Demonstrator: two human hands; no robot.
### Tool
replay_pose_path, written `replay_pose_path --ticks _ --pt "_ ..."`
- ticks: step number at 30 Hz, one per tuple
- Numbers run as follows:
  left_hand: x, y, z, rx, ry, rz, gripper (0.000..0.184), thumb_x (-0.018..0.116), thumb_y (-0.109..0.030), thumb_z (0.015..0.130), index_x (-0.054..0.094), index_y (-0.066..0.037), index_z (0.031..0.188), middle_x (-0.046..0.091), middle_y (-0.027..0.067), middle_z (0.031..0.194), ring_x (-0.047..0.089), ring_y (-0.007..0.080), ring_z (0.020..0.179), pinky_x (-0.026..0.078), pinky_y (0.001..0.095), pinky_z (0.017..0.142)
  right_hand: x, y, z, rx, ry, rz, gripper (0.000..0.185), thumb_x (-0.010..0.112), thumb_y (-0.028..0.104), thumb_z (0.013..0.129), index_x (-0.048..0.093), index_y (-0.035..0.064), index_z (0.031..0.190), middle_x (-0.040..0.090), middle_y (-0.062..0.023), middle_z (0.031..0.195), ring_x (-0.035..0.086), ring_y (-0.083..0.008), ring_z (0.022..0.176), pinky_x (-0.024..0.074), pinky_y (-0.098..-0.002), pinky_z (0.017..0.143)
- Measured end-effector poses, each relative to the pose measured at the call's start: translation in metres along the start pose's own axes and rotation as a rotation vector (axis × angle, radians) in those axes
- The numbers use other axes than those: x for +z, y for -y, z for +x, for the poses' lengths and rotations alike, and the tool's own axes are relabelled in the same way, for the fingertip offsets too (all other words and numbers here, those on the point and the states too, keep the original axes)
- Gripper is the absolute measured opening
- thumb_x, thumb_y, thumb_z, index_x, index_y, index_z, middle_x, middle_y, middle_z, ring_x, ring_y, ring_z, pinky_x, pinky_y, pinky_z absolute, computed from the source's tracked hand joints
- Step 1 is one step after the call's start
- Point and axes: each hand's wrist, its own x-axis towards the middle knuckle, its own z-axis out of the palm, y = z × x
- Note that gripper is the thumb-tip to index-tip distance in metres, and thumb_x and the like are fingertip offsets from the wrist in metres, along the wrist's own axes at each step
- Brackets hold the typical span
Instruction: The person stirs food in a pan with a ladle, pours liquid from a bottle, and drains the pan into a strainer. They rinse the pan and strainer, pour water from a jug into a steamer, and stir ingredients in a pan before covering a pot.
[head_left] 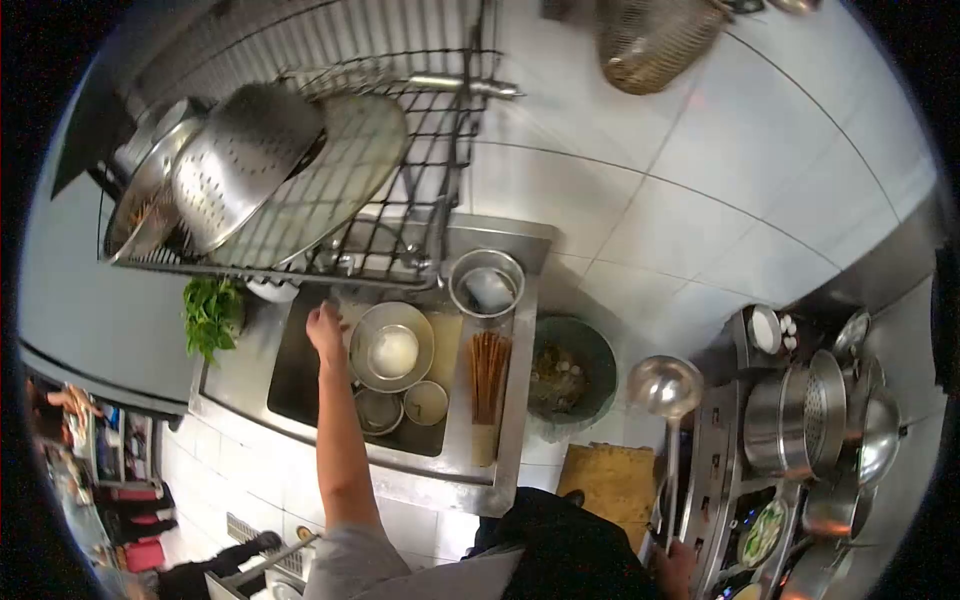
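Ladle (667, 388) juts right of the sink (290, 388), right hand (678, 563) clamped at its end, likely for reach, left hand (325, 330) over the sink, grip unclear.

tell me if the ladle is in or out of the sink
Out: the right hand holds the ladle by its handle, with its bowl right of the sink, near the stove.

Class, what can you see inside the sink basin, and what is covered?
A large round bowl with something white inside, and two smaller round vessels. The basin floor beneath them is covered.
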Motion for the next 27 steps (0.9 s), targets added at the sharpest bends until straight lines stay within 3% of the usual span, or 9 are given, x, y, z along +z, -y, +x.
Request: replay_pose_path --ticks 1,6,9,13,19,22,24,26,27 --pt "0.0 -0.003 0.01 -0.005 0.084 -0.034 0.024 0.054 -0.023 0.089 0.057 0.0 0.095 0.059 0.007 0.081 0.057 0.0166 0.073 0.049 0.0323 0.059 0.022 0.077 -0.032 0.065 0.024 0.031 0.023 0.065 0.022 0.086 0.062 0.0082 0.105 0.046 0.0017 0.06 0.041 -0.0091 0.049 0.0319 -0.0252 0.043" --pt "0.039 0.022 0.042 -0.222 0.343 -0.329 0.024 0.053 -0.027 0.09 0.06 -0.004 0.093 0.057 0.0043 0.076 0.058 0.0166 0.071 0.05 0.0345 0.061 0.011 0.017 0.012 0.029 0.12 -0.094 0.01 0.061 0.013 0.087 0.055 0.0055 0.088 0.049 0.0021 0.062 0.044 -0.0085 0.048 0.0338 -0.0257 0.043" --pt "0.078 0.059 0.041 0.104 0.513 -0.096 0.029 0.051 -0.032 0.091 0.06 -0.004 0.089 0.06 0.0064 0.079 0.059 0.0184 0.069 0.05 0.0372 0.055 0.024 0.048 -0.009 0.066 -0.036 -0.392 0.025 0.062 0.025 0.087 0.063 0.0045 0.101 0.05 0.0002 0.061 0.044 -0.0111 0.052 0.0367 -0.0283 0.048" --pt "0.16 0.077 0.003 -0.173 0.631 0.06 0.048 0.047 -0.05 0.09 0.057 -0.005 0.104 0.058 0.0068 0.083 0.056 0.0178 0.077 0.049 0.0341 0.065 0.025 0.052 -0.004 -0.021 0.042 -0.51 0.028 0.062 0.026 0.086 0.065 0.0 0.095 0.055 -0.004 0.062 0.048 -0.0135 0.053 0.0387 -0.0315 0.049" --pt "0.165 0.007 -0.036 -0.412 0.652 -0.064 0.065 0.051 -0.068 0.083 0.054 -0.009 0.111 0.057 0.0045 0.082 0.055 0.0168 0.072 0.047 0.0307 0.066 0.026 0.062 -0.031 -0.181 0.164 -0.89 0.033 0.056 0.027 0.087 0.061 0.0093 0.114 0.06 -0.0217 0.102 0.055 -0.0362 0.099 0.0445 -0.0449 0.08" --pt "0.135 0.018 -0.051 -0.307 0.603 -0.094 0.055 0.05 -0.061 0.087 0.061 -0.007 0.093 0.057 0.0023 0.067 0.053 0.0177 0.061 0.045 0.0279 0.061 0.028 0.042 -0.018 -0.358 0.062 -0.977 0.038 0.057 0.029 0.089 0.058 0.0075 0.119 0.062 -0.0147 0.092 0.059 -0.0299 0.088 0.0471 -0.0409 0.073" --pt "0.095 0.052 -0.044 -0.051 0.664 0.082 0.05 0.049 -0.049 0.093 0.064 -0.005 0.073 0.059 0.0039 0.064 0.054 0.0186 0.06 0.044 0.0327 0.058 0.044 0.059 -0.008 0.159 0.138 -0.198 0.015 0.062 0.017 0.087 0.056 0.0038 0.093 0.053 0.0009 0.064 0.048 -0.0086 0.05 0.0369 -0.0256 0.044" --pt "0.035 0.11 -0.016 0.135 0.665 0.725 0.032 0.054 -0.03 0.088 0.064 0.0 0.08 0.061 0.0134 0.067 0.055 0.0239 0.059 0.044 0.0393 0.057 0.033 0.013 0.02 0.123 0.145 -0.165 0.019 0.061 0.02 0.089 0.057 0.0012 0.092 0.055 -0.0022 0.065 0.051 -0.0111 0.052 0.0406 -0.0284 0.047" --pt "-0.003 0.158 0.009 0.148 0.696 0.784 0.026 0.051 -0.022 0.088 0.061 0.0 0.098 0.064 0.0174 0.078 0.061 0.0266 0.07 0.048 0.0416 0.062 0.028 -0.013 0.015 0.081 0.144 -0.15 0.025 0.06 0.023 0.09 0.058 -0.0013 0.091 0.057 -0.0053 0.066 0.054 -0.0136 0.054 0.0443 -0.0312 0.051"
